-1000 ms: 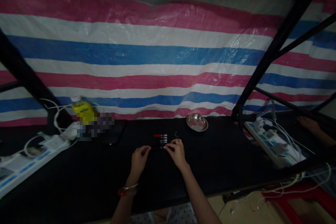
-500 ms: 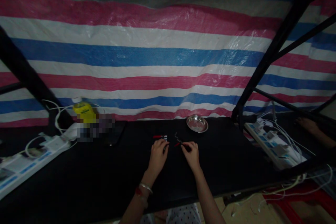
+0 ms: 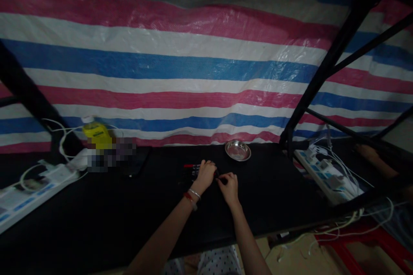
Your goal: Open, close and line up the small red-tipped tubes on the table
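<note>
Makeshift workspace — striped tarpaulin (image 3: 180, 67) backdrop

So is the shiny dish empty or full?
It looks empty: the dish shows its bare, shiny bottom, and I can't see anything lying inside.

The left hand (image 3: 206, 175), first at the left end of the row of small tools (image 3: 191, 166), has crossed to its right end, its fingers now close to those of the right hand (image 3: 228, 184), which has moved off the row's right end.

Head-high view down onto hands (image 3: 217, 181)
</note>
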The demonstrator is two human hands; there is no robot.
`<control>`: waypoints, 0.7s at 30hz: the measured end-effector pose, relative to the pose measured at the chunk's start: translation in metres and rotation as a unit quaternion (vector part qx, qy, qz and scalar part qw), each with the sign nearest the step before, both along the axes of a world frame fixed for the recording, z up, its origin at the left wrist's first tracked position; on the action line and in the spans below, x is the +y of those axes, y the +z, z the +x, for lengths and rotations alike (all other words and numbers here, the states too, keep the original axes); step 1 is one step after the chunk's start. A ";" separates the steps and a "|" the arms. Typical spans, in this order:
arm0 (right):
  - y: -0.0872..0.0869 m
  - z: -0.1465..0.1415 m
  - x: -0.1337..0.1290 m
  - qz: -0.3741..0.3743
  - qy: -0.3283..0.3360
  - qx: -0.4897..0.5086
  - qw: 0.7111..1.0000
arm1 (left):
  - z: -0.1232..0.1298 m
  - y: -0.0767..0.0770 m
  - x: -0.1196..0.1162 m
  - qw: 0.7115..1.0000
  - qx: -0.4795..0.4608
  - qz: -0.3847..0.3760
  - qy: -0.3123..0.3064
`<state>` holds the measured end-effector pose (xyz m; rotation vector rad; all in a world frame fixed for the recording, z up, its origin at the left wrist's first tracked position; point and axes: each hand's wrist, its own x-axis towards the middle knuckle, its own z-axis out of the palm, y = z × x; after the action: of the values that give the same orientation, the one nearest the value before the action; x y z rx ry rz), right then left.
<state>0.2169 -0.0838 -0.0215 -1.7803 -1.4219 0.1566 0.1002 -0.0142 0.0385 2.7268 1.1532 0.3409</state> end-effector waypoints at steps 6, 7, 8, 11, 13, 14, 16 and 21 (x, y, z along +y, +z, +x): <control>0.001 0.000 -0.001 0.003 0.003 0.010 1.000 | -0.004 -0.005 0.002 1.000 0.008 0.003 0.020; 0.002 0.000 -0.001 0.004 0.004 0.014 1.000 | -0.004 -0.005 0.001 1.000 0.007 0.004 0.022; 0.002 0.000 -0.001 0.007 0.006 0.023 1.000 | -0.005 -0.005 0.000 1.000 0.006 0.005 0.024; 0.003 0.000 -0.001 0.028 0.015 0.073 0.997 | -0.007 -0.003 -0.003 1.000 0.004 0.006 0.026; 0.004 -0.001 -0.001 0.049 0.021 0.131 0.990 | -0.008 -0.001 -0.005 1.000 0.001 0.004 0.024; 0.004 -0.002 -0.001 0.059 0.026 0.168 0.984 | -0.009 0.000 -0.005 1.000 0.000 0.003 0.023; 0.006 -0.004 -0.001 0.079 0.030 0.256 0.963 | -0.011 0.002 -0.006 1.000 -0.004 0.003 0.022; 0.027 -0.009 -0.006 0.111 -0.016 0.452 0.885 | -0.021 0.009 -0.012 0.984 -0.159 -0.016 0.084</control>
<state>0.2080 -0.0898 0.0058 -1.2493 -0.6854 0.6807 0.0788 -0.0261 0.0474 2.4340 1.2823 0.7430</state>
